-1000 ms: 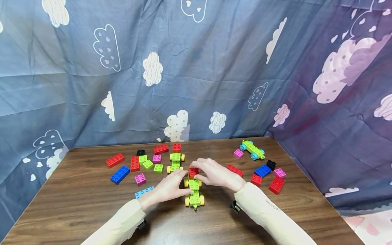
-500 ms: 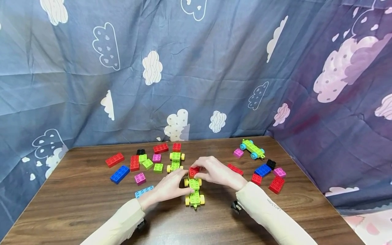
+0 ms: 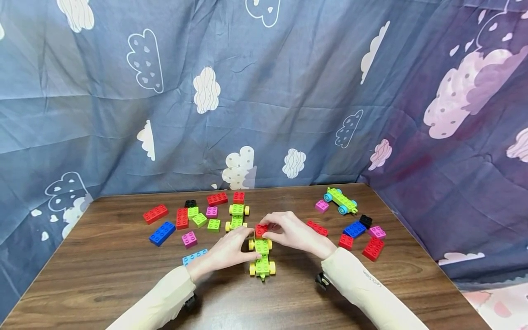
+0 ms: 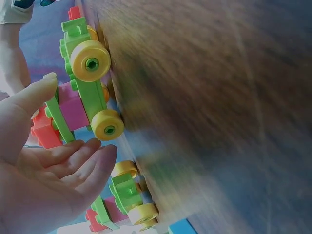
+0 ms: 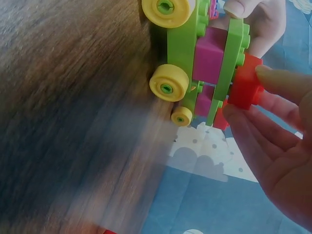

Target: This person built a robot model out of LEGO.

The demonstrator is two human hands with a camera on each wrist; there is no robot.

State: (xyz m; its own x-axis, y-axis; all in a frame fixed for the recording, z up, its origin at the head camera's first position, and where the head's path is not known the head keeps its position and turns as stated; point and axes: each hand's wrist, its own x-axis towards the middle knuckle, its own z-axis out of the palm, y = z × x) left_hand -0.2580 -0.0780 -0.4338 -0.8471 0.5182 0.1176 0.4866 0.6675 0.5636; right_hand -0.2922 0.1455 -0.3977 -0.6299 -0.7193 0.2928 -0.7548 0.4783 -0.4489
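In the middle of the table stands a lime-green toy car (image 3: pixel 262 267) with yellow wheels. A magenta brick (image 5: pixel 209 56) sits on its base, topped by a flat lime-green brick (image 5: pixel 231 58). A red brick (image 3: pixel 261 229) lies on the far end of that stack. Its sides are pinched between the thumb and fingers of my right hand (image 3: pixel 286 233). My left hand (image 3: pixel 228 250) spans the flat green brick from the left, thumb at the near end and fingertips at the far end. Part of the far wheels is hidden by my fingers.
A similar car (image 3: pixel 237 219) stands just behind, and a green car with blue wheels (image 3: pixel 340 200) at the back right. Loose bricks lie on both sides, among them a blue one (image 3: pixel 162 233), a light blue one (image 3: pixel 195 257) and a red one (image 3: pixel 373 248). Curtains enclose the table.
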